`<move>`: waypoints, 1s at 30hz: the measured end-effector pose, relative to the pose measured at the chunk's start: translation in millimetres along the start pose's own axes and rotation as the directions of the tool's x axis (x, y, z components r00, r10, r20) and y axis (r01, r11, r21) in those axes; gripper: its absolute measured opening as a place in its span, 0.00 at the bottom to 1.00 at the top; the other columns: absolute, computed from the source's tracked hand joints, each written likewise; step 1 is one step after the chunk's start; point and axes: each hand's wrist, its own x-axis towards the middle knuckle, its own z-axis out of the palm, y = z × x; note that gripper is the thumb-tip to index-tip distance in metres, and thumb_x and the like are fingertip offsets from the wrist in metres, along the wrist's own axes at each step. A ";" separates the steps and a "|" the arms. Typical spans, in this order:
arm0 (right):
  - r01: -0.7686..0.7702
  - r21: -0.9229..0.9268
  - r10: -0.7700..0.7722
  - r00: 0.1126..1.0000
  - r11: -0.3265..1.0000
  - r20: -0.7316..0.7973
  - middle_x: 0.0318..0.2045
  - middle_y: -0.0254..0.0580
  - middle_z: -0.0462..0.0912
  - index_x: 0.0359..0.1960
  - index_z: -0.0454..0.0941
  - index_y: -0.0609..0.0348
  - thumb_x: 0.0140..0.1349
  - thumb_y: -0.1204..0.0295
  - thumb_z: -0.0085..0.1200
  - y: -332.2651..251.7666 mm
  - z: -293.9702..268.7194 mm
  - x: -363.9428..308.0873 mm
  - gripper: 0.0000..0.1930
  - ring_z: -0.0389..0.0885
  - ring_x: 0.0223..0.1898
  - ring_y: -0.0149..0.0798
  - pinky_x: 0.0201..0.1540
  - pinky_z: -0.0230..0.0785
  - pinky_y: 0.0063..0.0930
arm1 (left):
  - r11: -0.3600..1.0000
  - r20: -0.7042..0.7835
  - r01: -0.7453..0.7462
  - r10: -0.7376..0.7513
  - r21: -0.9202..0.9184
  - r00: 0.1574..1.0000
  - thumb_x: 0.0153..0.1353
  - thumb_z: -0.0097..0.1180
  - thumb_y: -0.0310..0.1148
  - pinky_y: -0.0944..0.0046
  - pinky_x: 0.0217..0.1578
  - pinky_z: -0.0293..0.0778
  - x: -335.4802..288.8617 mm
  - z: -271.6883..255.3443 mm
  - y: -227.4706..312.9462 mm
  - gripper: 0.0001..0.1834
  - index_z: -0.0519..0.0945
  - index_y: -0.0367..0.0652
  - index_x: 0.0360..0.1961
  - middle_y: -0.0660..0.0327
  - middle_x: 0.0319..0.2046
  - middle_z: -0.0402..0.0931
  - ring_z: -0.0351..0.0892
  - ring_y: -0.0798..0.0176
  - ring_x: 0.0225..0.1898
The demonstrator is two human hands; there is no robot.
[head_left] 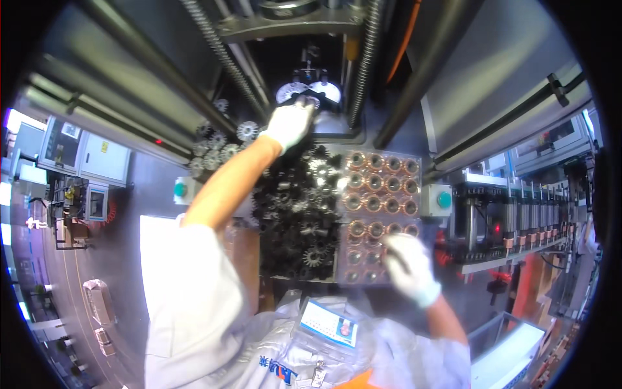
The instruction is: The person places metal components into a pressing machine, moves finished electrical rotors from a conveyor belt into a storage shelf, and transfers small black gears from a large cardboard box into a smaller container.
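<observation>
My left hand (289, 126), in a white glove, reaches far forward to the machine's fixture. Its fingers are bent together at a small toothed part (313, 102) between two pale round discs (325, 91); whether they grip it is hard to see. My right hand (411, 267), also gloved and slightly blurred, is over the near right corner of a clear plastic tray (343, 249). Its fingers curl downward, and what lies under them is hidden. Copper-coloured rings (373, 203) fill the tray's far pockets in rows. Several nearer pockets look without rings.
Dark and silvery toothed parts (285, 214) are heaped left of the tray, with more silvery gears (247, 131) farther left. Green buttons (444, 200) flank the work area. Metal rods (424, 71) and springs (366, 61) rise around the fixture. A rack of cylinders (518, 220) stands right.
</observation>
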 end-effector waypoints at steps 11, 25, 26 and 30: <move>-0.142 0.549 0.262 0.954 0.824 -0.145 0.35 0.47 0.83 0.65 0.65 0.68 0.65 0.71 0.49 -9.9 54.8 303.1 0.26 0.81 0.36 0.36 0.42 0.73 0.30 | 0.883 -0.080 0.469 -0.465 0.037 0.882 0.63 0.47 0.20 0.49 0.66 0.66 -326.5 -83.2 -110.2 0.26 0.72 0.35 0.64 0.45 0.63 0.72 0.71 0.42 0.64; 0.527 -0.488 -0.466 0.849 0.696 0.251 0.55 0.47 0.80 0.53 0.82 0.43 0.57 0.72 0.56 9.9 140.9 194.1 0.20 0.80 0.50 0.47 0.52 0.68 0.43 | 0.964 -0.056 0.253 -0.249 0.086 0.967 0.54 0.52 0.18 0.44 0.69 0.59 -335.9 -90.0 -135.5 0.28 0.77 0.39 0.59 0.51 0.63 0.73 0.69 0.47 0.67; 0.523 -0.479 -0.437 0.852 0.704 0.289 0.54 0.46 0.81 0.48 0.83 0.46 0.56 0.71 0.58 14.8 142.7 196.9 0.17 0.80 0.50 0.47 0.53 0.67 0.42 | 0.960 -0.030 0.252 -0.251 0.118 0.968 0.54 0.53 0.19 0.45 0.70 0.58 -335.2 -91.3 -135.7 0.28 0.77 0.39 0.59 0.51 0.64 0.73 0.69 0.47 0.67; 0.575 -0.491 -0.506 0.816 0.654 0.281 0.50 0.43 0.82 0.39 0.82 0.50 0.55 0.71 0.58 9.1 130.8 193.2 0.09 0.80 0.50 0.43 0.52 0.67 0.38 | 0.956 0.039 0.276 -0.281 0.104 0.959 0.52 0.56 0.23 0.44 0.69 0.58 -324.8 -103.6 -129.4 0.30 0.77 0.39 0.60 0.50 0.63 0.72 0.67 0.45 0.67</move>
